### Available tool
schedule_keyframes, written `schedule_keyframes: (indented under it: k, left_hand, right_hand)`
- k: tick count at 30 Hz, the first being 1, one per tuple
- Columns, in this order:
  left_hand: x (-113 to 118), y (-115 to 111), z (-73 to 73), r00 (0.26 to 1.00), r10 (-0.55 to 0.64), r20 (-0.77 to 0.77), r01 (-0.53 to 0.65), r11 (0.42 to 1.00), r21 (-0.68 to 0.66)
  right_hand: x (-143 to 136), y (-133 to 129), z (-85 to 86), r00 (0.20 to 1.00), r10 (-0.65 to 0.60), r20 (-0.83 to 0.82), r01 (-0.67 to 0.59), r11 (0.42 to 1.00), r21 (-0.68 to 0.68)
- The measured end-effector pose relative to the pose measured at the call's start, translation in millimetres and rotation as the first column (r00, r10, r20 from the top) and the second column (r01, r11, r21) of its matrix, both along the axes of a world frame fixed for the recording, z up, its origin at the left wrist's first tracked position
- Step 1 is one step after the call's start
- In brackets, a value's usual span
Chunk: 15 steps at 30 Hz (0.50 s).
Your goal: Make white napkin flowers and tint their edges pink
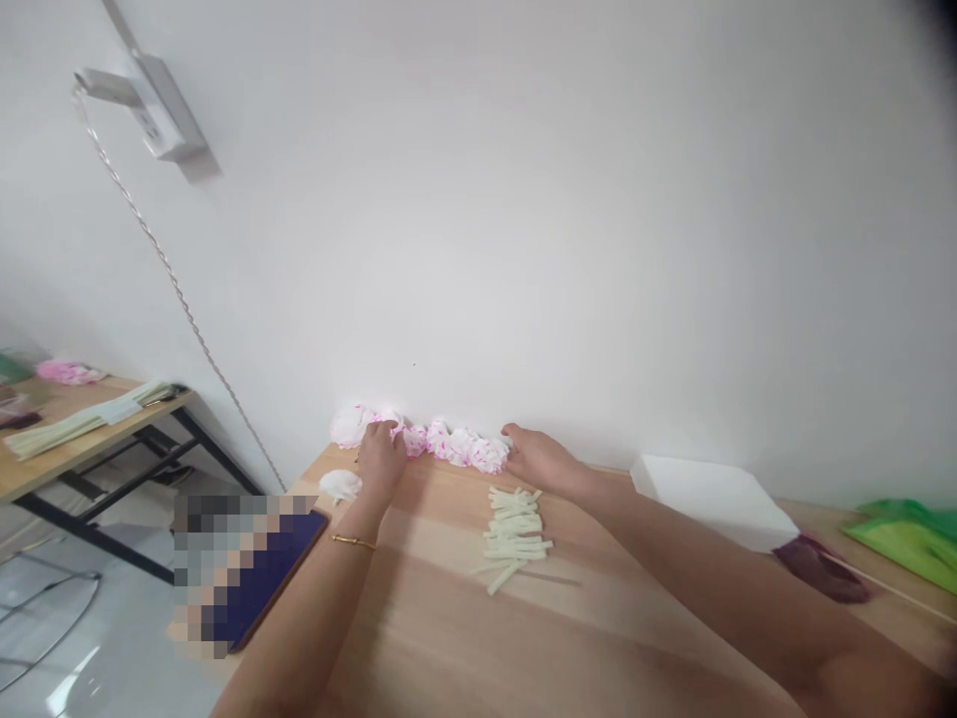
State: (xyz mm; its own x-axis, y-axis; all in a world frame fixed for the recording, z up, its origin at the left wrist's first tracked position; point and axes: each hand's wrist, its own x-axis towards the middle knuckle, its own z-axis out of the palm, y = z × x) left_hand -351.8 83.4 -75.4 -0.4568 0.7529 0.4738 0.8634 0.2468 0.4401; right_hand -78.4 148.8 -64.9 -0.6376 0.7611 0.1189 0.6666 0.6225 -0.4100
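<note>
A row of ruffled white-and-pink flowers, crepe or tissue-like, lies along the table's back edge against the wall. My left hand reaches over the row's left part, fingers spread and bent down onto the ruffles; its fingertips are partly hidden. At the right end, my right hand lies beside the last flower, its fingers loosely curved and apart. Near my left hand sits a small white ruffled piece. Between my forearms is a pile of short pale-green strips.
A white box-like block stands at the right by the wall, near dark red material and green sheets. A dark blue flat object lies at the left edge, partly pixelated. Another table holds long pale strips. A cord hangs from the socket.
</note>
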Motion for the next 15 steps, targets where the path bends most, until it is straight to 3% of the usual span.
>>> schedule_keyframes:
  k: [8,12,15]
  left_hand:
    - [57.7,-19.6,1.0,0.973,-0.232,0.016,0.232,0.973,0.014]
    - [83.4,-34.9,-2.6,0.934,-0.358,0.025,0.358,0.933,-0.041]
    - [109.6,-43.2,-7.6,0.874,-0.486,0.013,0.485,0.870,-0.094]
  right_hand:
    - [-13.9,-4.4,-11.1,0.999,-0.044,-0.025,0.043,0.998,-0.051]
    - [13.7,-7.6,0.6,0.998,-0.056,-0.027,0.055,0.997,-0.046]
    - [45.3,-18.0,13.1,0.998,-0.064,-0.024,0.063,0.997,-0.036]
